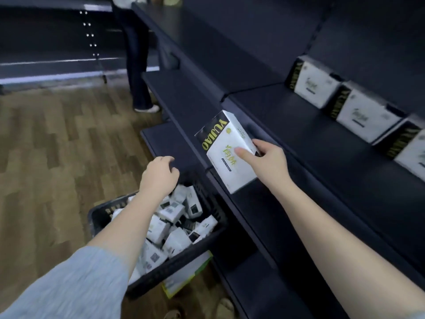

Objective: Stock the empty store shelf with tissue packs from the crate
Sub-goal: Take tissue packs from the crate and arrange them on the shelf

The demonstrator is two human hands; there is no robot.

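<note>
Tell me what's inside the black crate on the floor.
The black crate holds a loose pile of white tissue packs. The left forearm covers part of the pile, and the bottom is hidden.

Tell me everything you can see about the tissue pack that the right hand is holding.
The tissue pack is a white, box-shaped pack in what looks like glossy plastic wrap, with green characters on its broad face and a black end panel printed "YUJIAO" in yellow. It is tilted, black end up and to the left, in front of the dark shelf's edge. The right hand grips it, thumb on the front face, fingers behind.
</note>
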